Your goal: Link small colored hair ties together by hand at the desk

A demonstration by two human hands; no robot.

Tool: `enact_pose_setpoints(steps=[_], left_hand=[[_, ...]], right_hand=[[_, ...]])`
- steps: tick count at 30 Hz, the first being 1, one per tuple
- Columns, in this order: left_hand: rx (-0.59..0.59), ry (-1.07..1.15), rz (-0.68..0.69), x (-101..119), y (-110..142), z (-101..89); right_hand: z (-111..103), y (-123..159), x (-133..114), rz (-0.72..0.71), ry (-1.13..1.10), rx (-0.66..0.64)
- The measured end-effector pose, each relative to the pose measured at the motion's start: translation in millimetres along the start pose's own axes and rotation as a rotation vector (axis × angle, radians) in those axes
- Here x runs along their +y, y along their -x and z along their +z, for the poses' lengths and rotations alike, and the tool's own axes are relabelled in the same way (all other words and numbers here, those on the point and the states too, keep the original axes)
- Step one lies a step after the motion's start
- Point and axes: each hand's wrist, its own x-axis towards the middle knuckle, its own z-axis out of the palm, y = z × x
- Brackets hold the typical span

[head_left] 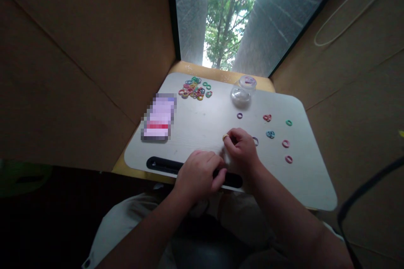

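Observation:
My right hand [241,147] is closed in a pinch on a small yellow hair tie [225,137], just above the white table [195,130]. My left hand [200,172] rests at the table's front edge, over the dark slot [166,165]. Its fingers are loosely bent, with a gap to the thumb and nothing visible between them. Beside my right hand lies a purple hair tie [255,141], partly hidden by it. Another purple hair tie [240,115] is farther back. To the right are red hair ties [267,117], blue ones [270,134], a green one [289,122] and a pink one [285,143].
A mixed pile of coloured hair ties [192,89] lies at the back left. A phone [159,117], blurred out, is at the left edge. A clear round container [241,96] and its lid [248,82] stand at the back, below a window [233,21]. Walls flank the table.

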Motion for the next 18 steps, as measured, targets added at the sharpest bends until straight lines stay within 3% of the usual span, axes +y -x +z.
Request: enact_pose_setpoints(steps=[18], left_hand=[[0.085, -0.042, -0.049, 13.5, 4.1, -1.9]], right_hand=[[-0.7, 0.7, -2.9, -0.045, 0.025, 0.049]])
